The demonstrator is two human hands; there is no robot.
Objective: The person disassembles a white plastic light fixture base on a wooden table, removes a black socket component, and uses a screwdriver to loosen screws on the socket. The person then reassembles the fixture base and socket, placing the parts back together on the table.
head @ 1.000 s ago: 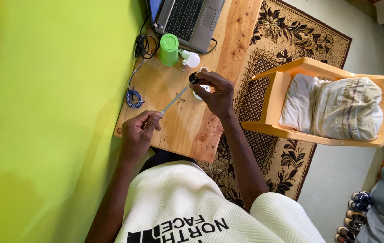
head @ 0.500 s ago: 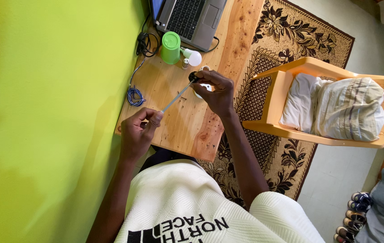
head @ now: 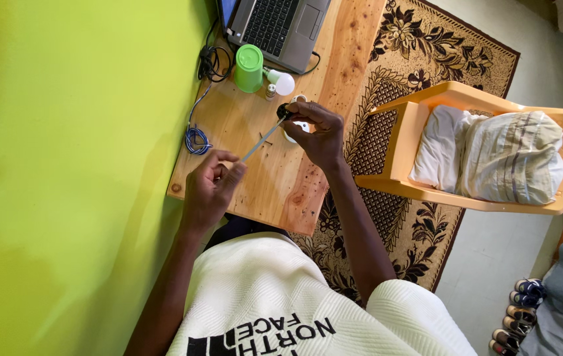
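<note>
A person in a white top is sitting at a small wooden tabletop (head: 294,178) set against a bright green wall (head: 63,165), seen from above. The left hand (head: 210,191) is pinching the near end of a thin grey rod-like tool (head: 263,140), fingers closed around it. The right hand (head: 317,135) is gripping a small black part (head: 283,110) at the tool's far end, and is partly covering a white round object (head: 292,132) lying on the tabletop beneath it. Just beyond the hands, a green cup (head: 249,67), a white bulb (head: 283,83) and a tiny bottle (head: 270,91) are standing close together, with a grey laptop (head: 278,26) behind them. A coiled blue cable (head: 196,140) is lying near the wall-side edge, and black cords (head: 212,62) are bunching beside the laptop. An orange plastic chair (head: 420,178) holding folded cloth (head: 492,155) is standing on a patterned rug (head: 413,86) to the right. Compared with half a second ago, both hands are keeping their grip, and the tool is staying stretched between them in much the same place.
</note>
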